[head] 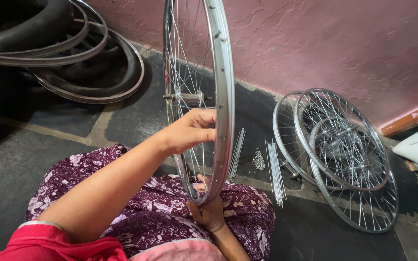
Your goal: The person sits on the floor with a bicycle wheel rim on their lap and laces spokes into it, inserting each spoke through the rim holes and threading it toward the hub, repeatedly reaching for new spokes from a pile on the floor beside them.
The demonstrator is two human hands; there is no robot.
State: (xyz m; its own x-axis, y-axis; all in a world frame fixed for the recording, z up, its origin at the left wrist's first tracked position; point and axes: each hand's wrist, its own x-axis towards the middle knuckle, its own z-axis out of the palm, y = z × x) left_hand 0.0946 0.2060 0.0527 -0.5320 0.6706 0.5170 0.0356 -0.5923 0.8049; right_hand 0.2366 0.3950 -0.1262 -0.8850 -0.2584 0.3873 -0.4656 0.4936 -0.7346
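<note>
A silver bicycle wheel rim [222, 87] with thin spokes and a hub [187, 96] stands upright over my lap, seen almost edge-on. My left hand [189, 130] reaches in among the spokes, fingers curled around them just inside the rim. My right hand [209, 210] holds the bottom of the rim from below, resting on my purple flowered cloth [146, 212].
Several finished spoked wheels [344, 154] lean against the pink wall at right. Loose spokes [274, 169] and a small heap of nipples [259, 159] lie on the dark floor. Black tyres and bare rims [73, 53] are stacked at upper left.
</note>
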